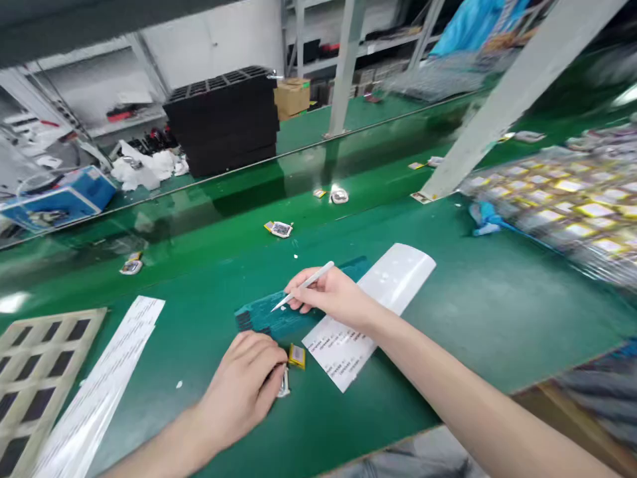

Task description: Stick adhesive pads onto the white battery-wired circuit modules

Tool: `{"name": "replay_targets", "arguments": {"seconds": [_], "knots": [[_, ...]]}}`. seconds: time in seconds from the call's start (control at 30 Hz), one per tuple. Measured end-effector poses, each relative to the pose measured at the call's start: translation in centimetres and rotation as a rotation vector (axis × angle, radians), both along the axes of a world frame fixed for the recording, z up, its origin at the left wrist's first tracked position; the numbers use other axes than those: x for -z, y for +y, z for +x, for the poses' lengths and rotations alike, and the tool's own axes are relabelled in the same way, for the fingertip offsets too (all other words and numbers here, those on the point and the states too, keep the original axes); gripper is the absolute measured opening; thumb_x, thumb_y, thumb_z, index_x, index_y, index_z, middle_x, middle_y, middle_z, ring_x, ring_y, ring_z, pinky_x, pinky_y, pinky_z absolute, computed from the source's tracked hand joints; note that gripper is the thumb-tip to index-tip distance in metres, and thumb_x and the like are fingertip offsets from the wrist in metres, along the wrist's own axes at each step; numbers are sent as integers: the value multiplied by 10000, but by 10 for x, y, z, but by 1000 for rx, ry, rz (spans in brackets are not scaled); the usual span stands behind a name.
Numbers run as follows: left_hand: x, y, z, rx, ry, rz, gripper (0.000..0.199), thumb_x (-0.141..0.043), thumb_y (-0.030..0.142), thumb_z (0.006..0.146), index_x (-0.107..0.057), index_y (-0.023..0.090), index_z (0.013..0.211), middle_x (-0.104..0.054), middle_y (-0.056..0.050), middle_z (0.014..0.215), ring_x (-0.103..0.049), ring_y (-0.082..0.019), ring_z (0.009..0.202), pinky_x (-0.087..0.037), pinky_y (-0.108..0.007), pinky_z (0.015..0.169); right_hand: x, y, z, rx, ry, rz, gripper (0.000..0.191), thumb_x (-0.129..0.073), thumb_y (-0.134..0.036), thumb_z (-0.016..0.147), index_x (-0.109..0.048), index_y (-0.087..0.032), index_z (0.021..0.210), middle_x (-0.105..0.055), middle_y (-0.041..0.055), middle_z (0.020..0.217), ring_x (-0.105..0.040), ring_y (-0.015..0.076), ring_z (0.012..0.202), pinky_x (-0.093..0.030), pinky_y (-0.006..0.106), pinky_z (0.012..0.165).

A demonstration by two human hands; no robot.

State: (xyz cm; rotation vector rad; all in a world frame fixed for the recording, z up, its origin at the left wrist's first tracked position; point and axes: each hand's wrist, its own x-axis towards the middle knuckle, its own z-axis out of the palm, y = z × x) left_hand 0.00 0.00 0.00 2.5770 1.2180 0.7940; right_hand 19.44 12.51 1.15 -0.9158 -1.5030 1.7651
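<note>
My right hand (pixel 326 295) pinches a white pointed stylus (pixel 303 287), its tip resting just above a dark teal sheet (pixel 281 315) on the green bench (pixel 423 318). Under the right wrist lies a white printed label sheet (pixel 343 348), and a glossy white film (pixel 398 279) sits beyond it. My left hand (pixel 243 375) curls over a small silver part (pixel 284 385), most of which is hidden by the fingers. A small yellow flat cell (pixel 297 356) lies just beyond those fingertips, apart from them.
A beige tray with dark cells (pixel 37 385) and a long white printed strip (pixel 104 385) lie at the left. Small labelled packets (pixel 279 229) dot the bench. Bagged yellow-labelled items (pixel 557 199) are heaped at the right, by a grey metal post (pixel 522 99). Black stacked trays (pixel 221 123) stand behind.
</note>
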Motion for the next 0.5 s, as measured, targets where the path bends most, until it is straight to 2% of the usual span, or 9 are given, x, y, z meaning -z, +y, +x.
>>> {"name": "replay_targets", "arguments": {"seconds": [0.13, 0.23, 0.33, 0.5], "knots": [[-5, -8, 5, -193, 171, 89, 82, -532, 228, 974, -541, 193, 1048, -707, -65, 952, -681, -247, 847, -526, -376, 735, 2, -3, 0, -13, -26, 8, 236, -777, -370, 696, -714, -180, 821, -717, 7, 679, -678, 136, 662, -518, 251, 613], [-9, -17, 9, -310, 367, 158, 264, -683, 362, 869, -566, 172, 1010, -684, -83, 873, -650, -272, 673, -498, -397, 590, 2, -5, 1, -25, -42, 21, 211, -786, -350, 701, -721, -182, 813, -716, 5, 683, -669, 135, 660, -503, 251, 605], [-12, -22, 12, -298, 406, 139, 257, -726, 257, 798, -572, 179, 989, -678, -55, 830, -635, -246, 614, -501, -386, 572, 1, -7, 1, -51, -51, 31, 222, -802, -367, 707, -733, -182, 807, -725, 16, 696, -678, 149, 678, -509, 267, 616], [-21, -22, 9, -137, 289, -25, 286, -587, 73, 821, -562, 184, 1083, -714, -68, 1024, -690, -255, 864, -549, -391, 756, 2, -10, 1, -102, -75, 39, 299, -832, -424, 711, -757, -170, 850, -744, 40, 728, -691, 167, 696, -519, 275, 606]]}}
